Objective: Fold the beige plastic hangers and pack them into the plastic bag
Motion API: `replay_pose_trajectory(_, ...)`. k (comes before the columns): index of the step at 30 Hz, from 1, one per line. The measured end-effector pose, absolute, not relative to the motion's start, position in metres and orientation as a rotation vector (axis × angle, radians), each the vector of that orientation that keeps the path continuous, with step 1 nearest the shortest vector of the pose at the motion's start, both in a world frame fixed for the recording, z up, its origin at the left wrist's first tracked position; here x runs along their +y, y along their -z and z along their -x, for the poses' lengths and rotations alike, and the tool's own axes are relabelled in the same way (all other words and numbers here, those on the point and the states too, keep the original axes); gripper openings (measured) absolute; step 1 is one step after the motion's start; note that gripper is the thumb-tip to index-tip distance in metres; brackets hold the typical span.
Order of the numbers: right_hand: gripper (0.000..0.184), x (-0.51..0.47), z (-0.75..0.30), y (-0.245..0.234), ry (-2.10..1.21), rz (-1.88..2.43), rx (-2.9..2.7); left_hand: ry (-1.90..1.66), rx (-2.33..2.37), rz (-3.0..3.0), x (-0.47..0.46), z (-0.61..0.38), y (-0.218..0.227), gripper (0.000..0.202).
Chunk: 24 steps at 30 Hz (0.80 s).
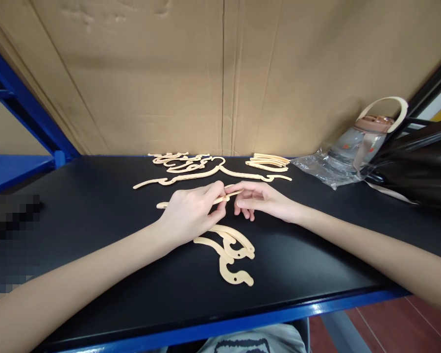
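My left hand (pixel 193 212) and my right hand (pixel 259 200) meet above the middle of the black table (pixel 95 235). Both pinch a thin, pale wooden strip (pixel 226 198) that runs between them; its left end (pixel 161 205) sticks out beyond my left hand. Just below the hands lies a small pile of curved wooden cut-outs with holes (pixel 231 255). Farther back lie a long curly wooden outline (pixel 191 175) and a small stack of curved strips (pixel 268 163).
A clear water bottle with a beige strap (pixel 363 139) lies on crumpled plastic film (pixel 319 169) at the back right, beside a black bag (pixel 419 162). Cardboard (pixel 220 73) walls the back. Blue shelf framing (pixel 22 113) stands at the left. The table's blue front edge (pixel 242 321) is close.
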State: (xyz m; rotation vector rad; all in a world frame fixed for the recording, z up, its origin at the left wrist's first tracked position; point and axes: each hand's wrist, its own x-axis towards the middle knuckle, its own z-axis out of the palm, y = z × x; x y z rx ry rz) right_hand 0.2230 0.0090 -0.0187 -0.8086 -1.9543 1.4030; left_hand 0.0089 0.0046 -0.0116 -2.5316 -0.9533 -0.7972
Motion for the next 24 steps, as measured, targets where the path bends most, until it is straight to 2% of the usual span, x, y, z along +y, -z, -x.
replay_pose_trajectory(2, 0.052, 0.005, -0.222, 0.020, -1.222, 0.834, -1.973, 0.776, -0.972, 2.521, 0.006, -0.008, 0.011, 0.008)
replay_pose_trajectory(4, 0.058, 0.001, -0.222, 0.021, -0.887, 0.855, -2.040, 0.745, -1.037, 2.505, 0.007, -0.007, 0.011, 0.008)
replay_pose_trajectory(5, 0.056, -0.001, -0.222, 0.021, -0.703, 0.856, -2.092, 0.724, -1.079, 2.500, 0.008, -0.007, 0.011, 0.007)
replay_pose_trajectory(9, 0.025, -0.011, -0.220, 0.017, -0.187, 0.793, -2.355, 0.598, -1.155, 2.525, 0.008, -0.008, 0.011, 0.013)
replay_pose_trajectory(11, 0.028, -0.014, -0.219, 0.013, -0.046, 0.761, -2.464, 0.546, -1.167, 2.542, 0.008, -0.008, 0.010, 0.016)
replay_pose_trajectory(15, 0.039, -0.017, -0.216, 0.010, 0.043, 0.780, -2.598, 0.501, -1.218, 2.552, 0.008, -0.008, 0.008, 0.017)
replay_pose_trajectory(19, 0.030, -0.017, -0.215, 0.011, 0.066, 0.799, -2.673, 0.429, -1.248, 2.571, 0.009, -0.008, 0.009, 0.019)
replay_pose_trajectory(24, 0.028, -0.022, -0.214, 0.010, 0.046, 0.853, -2.649, 0.487, -1.358, 2.587, 0.010, -0.009, 0.009, 0.029)
